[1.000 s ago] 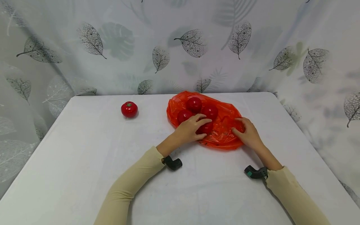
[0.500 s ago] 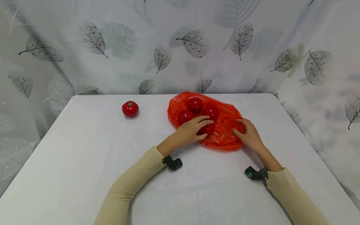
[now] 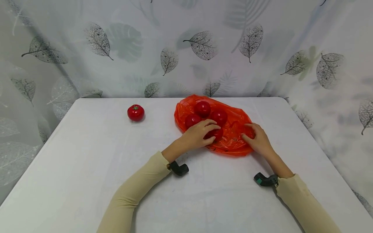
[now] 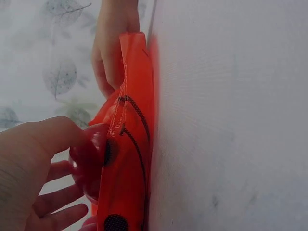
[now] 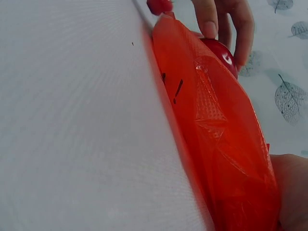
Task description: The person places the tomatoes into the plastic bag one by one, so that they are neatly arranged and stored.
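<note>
A red plastic bag [image 3: 233,147] lies spread on the white table, with several shiny red tomatoes [image 3: 203,109] resting on it. My left hand [image 3: 196,135] comes in from the left, its curled fingers and thumb gripping the nearest tomato [image 4: 89,168]. Close up in the left wrist view, this tomato sits behind the bag's raised front edge. At the bag's right side, my right hand [image 3: 260,139] holds the bunched plastic between thumb and fingers. A darker rounded bulge [image 3: 247,131] shows there through the film. The right hand's fingertips are hidden behind the bag in the right wrist view.
A lone tomato [image 3: 135,113] with a green top stands at the back left of the table [image 3: 87,161]. A leaf-printed curtain [image 3: 116,74] hangs behind and beside the table. Each wrist carries a small black camera [image 3: 179,169].
Both hands keep nearly the same place on the tomato and the bag. The whole scene shifts slightly right in the head view.
</note>
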